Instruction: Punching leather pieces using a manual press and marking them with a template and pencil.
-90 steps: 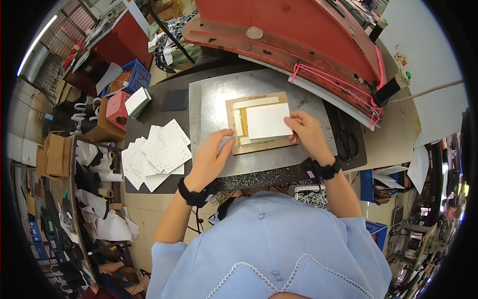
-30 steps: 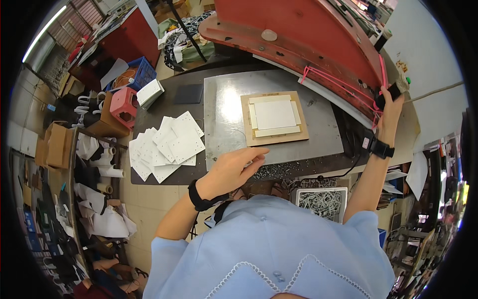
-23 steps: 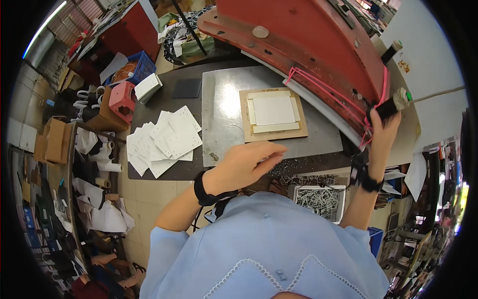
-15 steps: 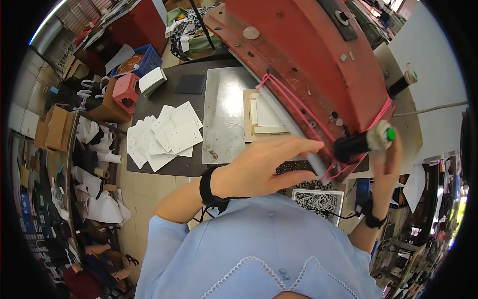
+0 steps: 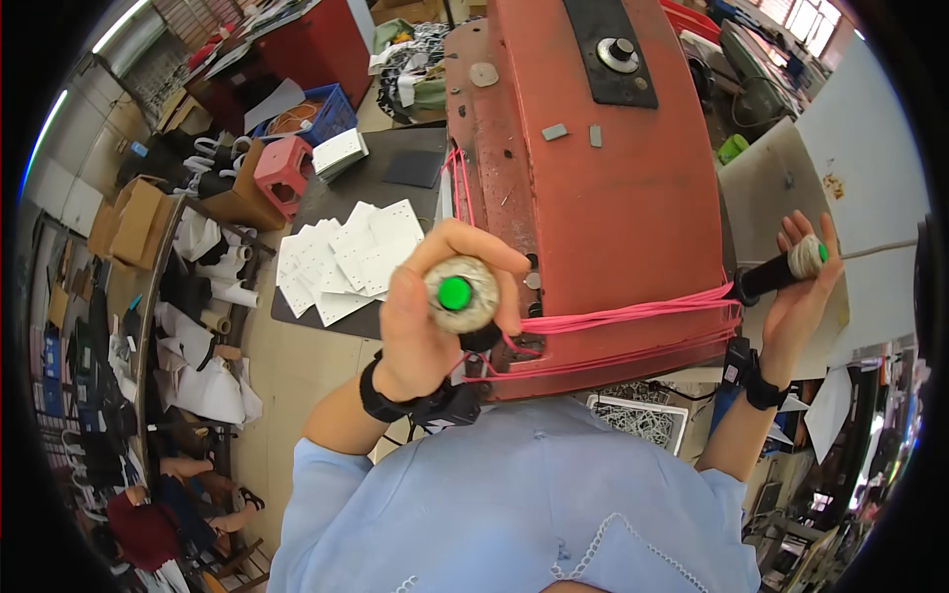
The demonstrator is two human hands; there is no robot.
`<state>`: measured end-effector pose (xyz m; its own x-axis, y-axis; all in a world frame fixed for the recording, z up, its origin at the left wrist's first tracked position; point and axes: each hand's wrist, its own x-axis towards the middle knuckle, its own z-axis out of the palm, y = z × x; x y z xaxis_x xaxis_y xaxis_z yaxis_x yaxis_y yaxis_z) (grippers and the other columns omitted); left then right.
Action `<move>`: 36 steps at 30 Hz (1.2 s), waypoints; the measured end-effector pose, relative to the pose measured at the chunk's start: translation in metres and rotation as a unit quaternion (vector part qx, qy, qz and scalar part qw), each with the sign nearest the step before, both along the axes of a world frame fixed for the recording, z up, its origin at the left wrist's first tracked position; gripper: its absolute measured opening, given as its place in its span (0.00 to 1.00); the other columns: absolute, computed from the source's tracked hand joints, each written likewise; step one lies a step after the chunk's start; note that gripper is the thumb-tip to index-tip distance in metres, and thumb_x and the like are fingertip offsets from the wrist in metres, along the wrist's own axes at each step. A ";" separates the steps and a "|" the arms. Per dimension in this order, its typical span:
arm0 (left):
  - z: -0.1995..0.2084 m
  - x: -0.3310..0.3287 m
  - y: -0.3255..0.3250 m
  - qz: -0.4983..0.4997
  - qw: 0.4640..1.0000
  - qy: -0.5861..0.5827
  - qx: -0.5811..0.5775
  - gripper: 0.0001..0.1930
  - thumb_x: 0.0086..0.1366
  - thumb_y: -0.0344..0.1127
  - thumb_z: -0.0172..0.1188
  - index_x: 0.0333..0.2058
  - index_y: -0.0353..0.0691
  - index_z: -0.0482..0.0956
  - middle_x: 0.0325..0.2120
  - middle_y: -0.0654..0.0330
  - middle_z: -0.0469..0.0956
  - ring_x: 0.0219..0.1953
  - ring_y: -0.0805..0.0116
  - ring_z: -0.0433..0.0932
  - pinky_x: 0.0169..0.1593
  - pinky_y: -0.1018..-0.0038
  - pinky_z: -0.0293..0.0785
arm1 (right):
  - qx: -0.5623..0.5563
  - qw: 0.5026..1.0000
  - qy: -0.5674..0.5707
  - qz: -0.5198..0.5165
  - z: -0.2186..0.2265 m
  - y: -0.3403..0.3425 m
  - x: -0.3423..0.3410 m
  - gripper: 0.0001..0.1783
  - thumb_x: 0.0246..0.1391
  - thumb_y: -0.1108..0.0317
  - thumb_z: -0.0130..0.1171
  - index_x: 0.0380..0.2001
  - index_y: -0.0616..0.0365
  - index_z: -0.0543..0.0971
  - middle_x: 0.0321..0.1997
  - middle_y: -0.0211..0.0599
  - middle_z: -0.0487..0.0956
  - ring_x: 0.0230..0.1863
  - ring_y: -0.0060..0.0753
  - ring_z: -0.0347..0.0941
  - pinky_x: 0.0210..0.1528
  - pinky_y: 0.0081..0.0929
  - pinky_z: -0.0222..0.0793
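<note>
A red swing-arm press (image 5: 633,208) stands before me, its broad arm over the worktable. My left hand (image 5: 420,306) is closed around the black left handle (image 5: 479,337), which has pale wrapping and a green button (image 5: 455,293) on its end. My right hand (image 5: 799,311) lies with its palm along the matching right handle (image 5: 766,282); the fingers point up and are spread. A green button (image 5: 822,254) tips that handle too. Pink cord (image 5: 633,306) is stretched across the arm's front between the handles. The arm hides most of the metal plate.
Punched white sheets (image 5: 346,247) lie loosely spread on the dark table, with a white stack (image 5: 339,153) and a dark pad (image 5: 412,168) behind. A white bin (image 5: 633,423) of scraps sits below the press. A pink stool (image 5: 285,176) and a laden shelf (image 5: 198,326) are at left.
The press arm has swung left across the metal plate, covering the wooden-framed piece there. My left hand has closed around the left handle; my right hand now lies against the right one.
</note>
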<state>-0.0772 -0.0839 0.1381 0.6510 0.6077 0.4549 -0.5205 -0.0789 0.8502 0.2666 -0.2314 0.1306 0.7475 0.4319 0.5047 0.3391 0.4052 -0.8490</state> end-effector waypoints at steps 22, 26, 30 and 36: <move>-0.037 -0.036 0.017 0.002 0.996 -0.016 -0.082 0.17 0.65 0.43 0.52 0.41 0.32 0.74 0.27 0.57 0.75 0.26 0.73 0.75 0.30 0.77 0.70 | 0.040 0.983 0.120 0.136 -0.024 0.003 -0.018 0.17 0.63 0.57 0.44 0.33 0.61 0.73 0.21 0.35 0.65 0.24 0.27 0.59 0.30 0.24 0.58; -0.029 -0.036 0.012 0.040 0.996 -0.011 -0.079 0.26 0.63 0.56 0.56 0.40 0.32 0.73 0.24 0.54 0.75 0.24 0.70 0.76 0.28 0.76 0.72 | 0.031 0.985 0.114 0.129 -0.021 0.005 -0.016 0.19 0.65 0.56 0.42 0.40 0.62 0.73 0.20 0.34 0.65 0.23 0.26 0.59 0.28 0.22 0.58; -0.020 -0.028 0.009 0.036 0.998 -0.004 -0.050 0.31 0.62 0.61 0.58 0.42 0.32 0.72 0.24 0.56 0.74 0.26 0.71 0.76 0.31 0.77 0.72 | 0.032 0.985 0.102 0.132 -0.013 0.000 -0.005 0.23 0.66 0.55 0.39 0.51 0.64 0.71 0.20 0.32 0.64 0.22 0.25 0.59 0.27 0.21 0.57; -0.010 0.001 -0.007 -0.051 0.997 0.033 -0.053 0.32 0.61 0.57 0.62 0.48 0.32 0.68 0.30 0.56 0.74 0.30 0.73 0.73 0.36 0.77 0.70 | 0.009 0.984 0.100 0.146 -0.004 -0.004 0.049 0.28 0.68 0.52 0.41 0.55 0.68 0.69 0.22 0.32 0.65 0.25 0.25 0.61 0.32 0.23 0.59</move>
<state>-0.0761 -0.0911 0.1279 0.7385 0.5789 0.3457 -0.4639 0.0641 0.8836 0.3158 -0.2357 0.1270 0.6777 0.6360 0.3690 0.0325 0.4755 -0.8791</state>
